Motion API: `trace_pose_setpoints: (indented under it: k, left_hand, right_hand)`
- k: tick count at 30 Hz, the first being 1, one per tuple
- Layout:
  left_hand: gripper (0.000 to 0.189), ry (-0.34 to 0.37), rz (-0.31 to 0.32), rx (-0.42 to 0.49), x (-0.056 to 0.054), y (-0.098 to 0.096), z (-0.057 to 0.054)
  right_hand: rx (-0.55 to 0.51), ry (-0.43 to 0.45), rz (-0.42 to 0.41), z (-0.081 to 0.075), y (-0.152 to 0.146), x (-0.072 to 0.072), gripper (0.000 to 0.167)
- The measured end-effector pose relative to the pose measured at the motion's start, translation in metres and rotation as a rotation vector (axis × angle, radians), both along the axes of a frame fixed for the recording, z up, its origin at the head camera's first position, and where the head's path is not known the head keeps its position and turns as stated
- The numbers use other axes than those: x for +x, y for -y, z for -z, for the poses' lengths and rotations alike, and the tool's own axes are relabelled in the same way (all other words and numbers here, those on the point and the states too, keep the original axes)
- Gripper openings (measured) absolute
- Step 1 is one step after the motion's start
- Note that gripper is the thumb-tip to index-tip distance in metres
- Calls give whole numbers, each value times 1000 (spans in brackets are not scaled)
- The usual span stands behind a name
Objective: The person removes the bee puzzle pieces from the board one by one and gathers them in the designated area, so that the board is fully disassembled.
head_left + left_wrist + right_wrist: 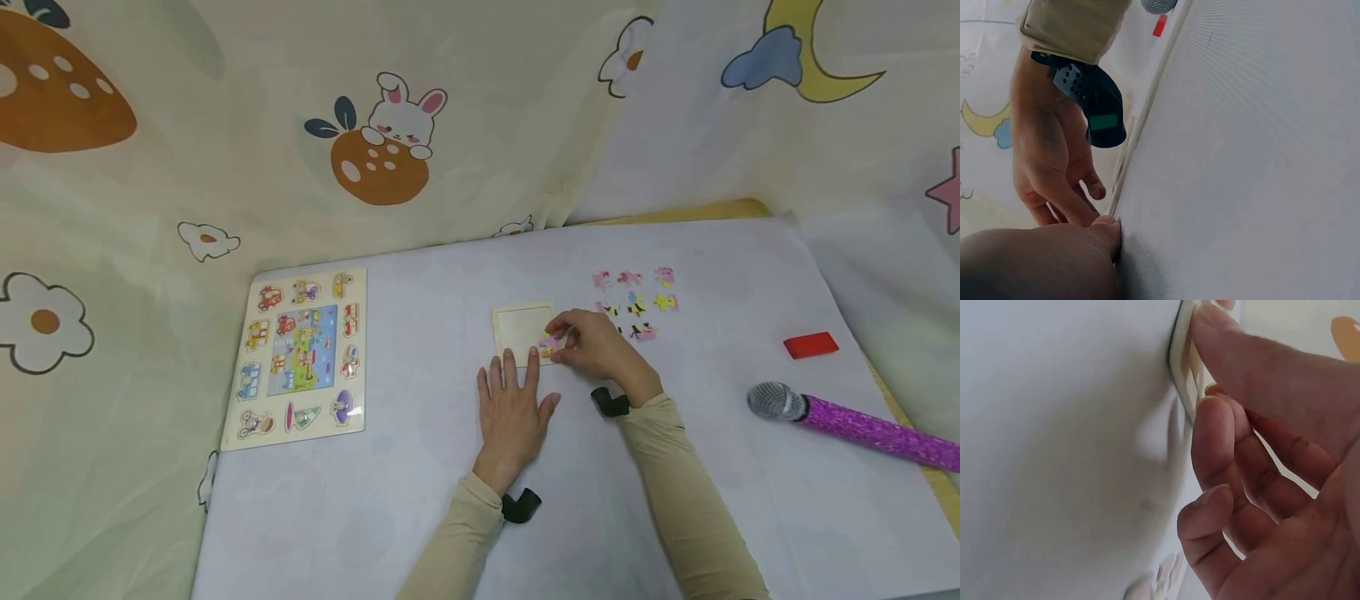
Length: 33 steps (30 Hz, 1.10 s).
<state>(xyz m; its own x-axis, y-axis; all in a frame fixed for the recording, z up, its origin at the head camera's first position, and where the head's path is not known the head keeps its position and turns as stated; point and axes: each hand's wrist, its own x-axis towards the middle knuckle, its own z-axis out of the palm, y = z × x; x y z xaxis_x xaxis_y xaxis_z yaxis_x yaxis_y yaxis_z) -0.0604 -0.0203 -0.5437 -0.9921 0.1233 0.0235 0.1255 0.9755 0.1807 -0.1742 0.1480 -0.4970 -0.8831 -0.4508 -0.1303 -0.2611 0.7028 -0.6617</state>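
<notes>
A small square puzzle tray with a pale rim lies on the white table. In its lower right corner sits a pink and yellow jigsaw piece. My right hand pinches this piece at its right side with thumb and index finger. The right wrist view has the thumb right at the tray's edge, the other fingers curled below. My left hand lies palm down with fingers spread, its fingertips resting on the tray's near edge. Several loose jigsaw pieces lie beyond the right hand.
To the left lies a larger picture puzzle board with vehicles. On the right are a red block and a microphone with a glittery purple handle. A printed curtain hangs along the table's far edge.
</notes>
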Motion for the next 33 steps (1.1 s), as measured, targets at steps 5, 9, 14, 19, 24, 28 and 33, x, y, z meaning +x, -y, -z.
trace_pose_setpoints:
  k: [5, 9, 14, 19, 24, 28, 33]
  left_hand:
    - [78, -10, 7, 0, 0, -1, 0]
    - [77, -1, 9, 3, 0, -1, 1]
    - [77, 7, 12, -2, -1, 1, 1]
    - [76, -6, 9, -11, -1, 3, 1]
    - [76, 7, 7, -1, -1, 3, -1]
    - [76, 22, 8, 6, 0, 2, -2]
    - [75, 29, 10, 11, 0, 0, -2]
  right_hand:
    - [-10, -48, 40, -2, -23, -1, 42]
    - [-22, -79, 81, -5, -48, -1, 39]
    - [-36, -103, 149, -12, -81, 1, 37]
    - [19, -86, 216, -17, -111, 4, 38]
    - [116, -35, 292, -18, -133, 4, 42]
    - [164, -17, 335, -17, -144, 5, 45]
    - [179, -1, 357, -16, -151, 6, 45]
